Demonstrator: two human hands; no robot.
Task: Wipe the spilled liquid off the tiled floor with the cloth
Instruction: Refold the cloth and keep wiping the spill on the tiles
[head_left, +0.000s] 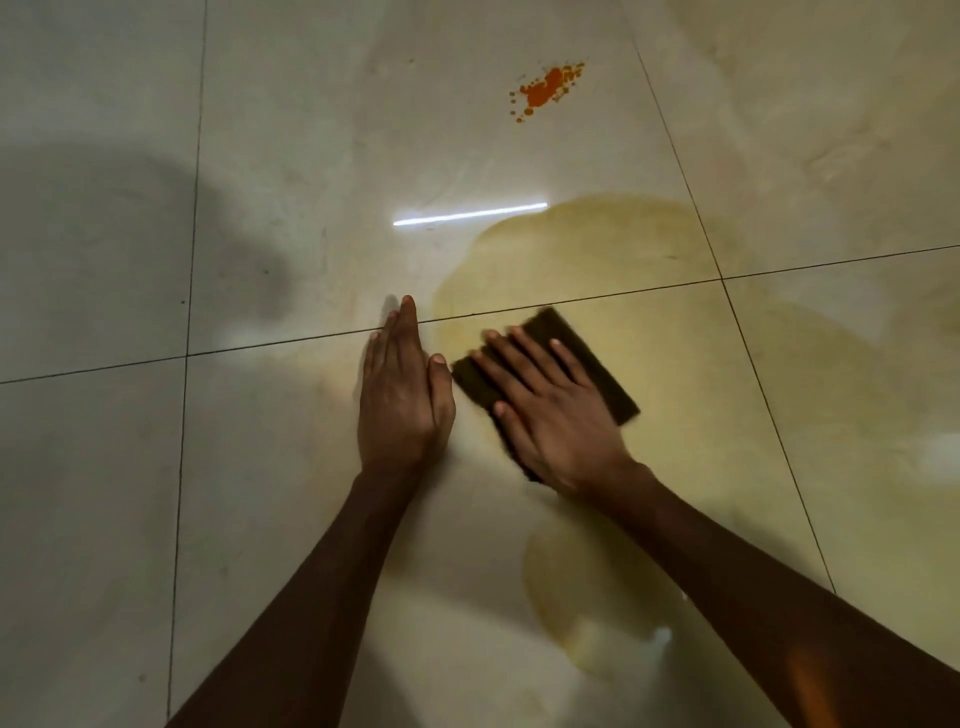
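Note:
A dark brown folded cloth (608, 374) lies flat on the pale tiled floor (285, 130). My right hand (550, 410) presses down on it with straight, spread fingers. My left hand (402, 395) rests flat on the bare tile just left of the cloth, fingers together, its thumb almost at the cloth's edge. A wide yellowish film of spilled liquid (597, 249) spreads from the cloth toward the far right and also lies nearer me (582, 597). An orange splatter (545, 88) sits farther away, apart from both hands.
Dark grout lines (192, 208) cross the floor between large glossy tiles. A bright strip of reflected light (467, 214) shows on the tile beyond my hands. A soft shadow (156, 249) falls at the left.

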